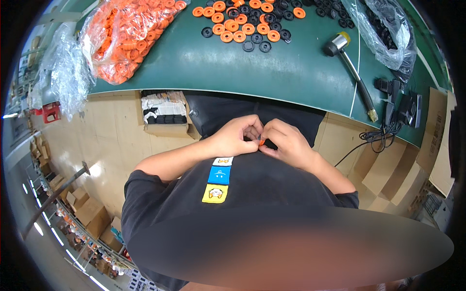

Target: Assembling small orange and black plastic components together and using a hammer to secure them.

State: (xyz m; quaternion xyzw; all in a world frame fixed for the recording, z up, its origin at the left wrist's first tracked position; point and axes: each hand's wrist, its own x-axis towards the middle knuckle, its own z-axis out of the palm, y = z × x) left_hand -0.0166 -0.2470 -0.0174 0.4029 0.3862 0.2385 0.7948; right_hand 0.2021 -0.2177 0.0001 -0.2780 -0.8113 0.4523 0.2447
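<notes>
Close to my body, below the table edge, my left hand (238,137) and my right hand (287,144) meet fingertip to fingertip. Between them they pinch a small orange and black plastic part (262,142); the fingers cover most of it, so its full shape is hidden. Farther off on the green table (194,68) lies a scatter of round plastic pieces, orange discs (226,36) mixed with black discs (265,46). Both hands are well apart from these.
A clear bag (121,43) of orange parts lies at the back left, another bag (400,34) with black parts at the back right. A mallet (350,68) rests on the right, near black cables (383,136). An opened carton (167,128) stands below the table edge.
</notes>
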